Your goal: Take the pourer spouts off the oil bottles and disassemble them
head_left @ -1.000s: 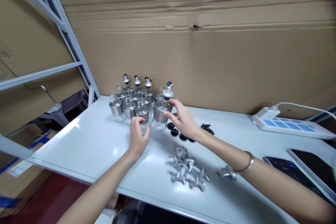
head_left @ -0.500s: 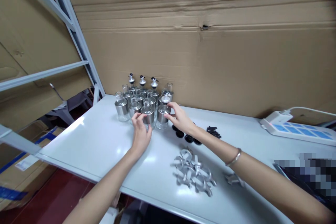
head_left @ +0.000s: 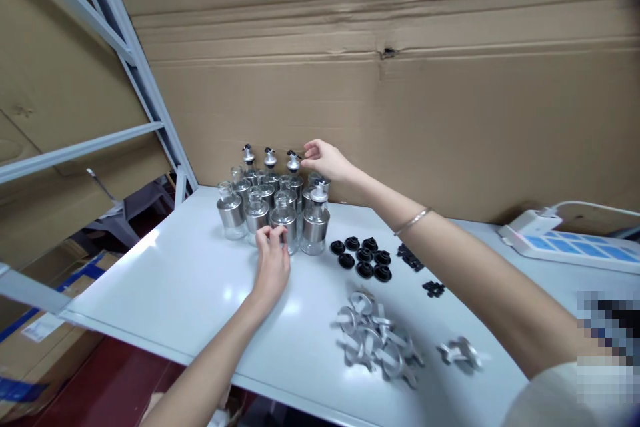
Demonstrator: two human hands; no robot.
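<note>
Several glass bottles with steel bands stand in a cluster at the back of the table. My left hand (head_left: 273, 260) is at a front bottle (head_left: 284, 217), its fingers loosely curled and apart at the lower side; contact is hard to make out. Beyond the group, my right hand (head_left: 326, 159) hovers with thumb and fingertips apart, just right of a silver pourer top (head_left: 293, 161) with a black tip. To the right of the left hand's bottle, another bottle (head_left: 315, 227) carries a silver top (head_left: 319, 192). Two more pourer tops (head_left: 270, 157) rise at the back left.
Black round stoppers (head_left: 365, 255), small black pieces (head_left: 411, 257) and a pile of silver parts (head_left: 377, 340) lie on the white table (head_left: 175, 280). One silver piece (head_left: 461, 352) sits apart. A power strip (head_left: 575, 247) is at the right, cardboard (head_left: 400, 127) behind.
My right hand has left the front-right bottle and moved up and back to beside the rear pourer top. The left hand has slid slightly down the front bottle. The view has shifted slightly.
</note>
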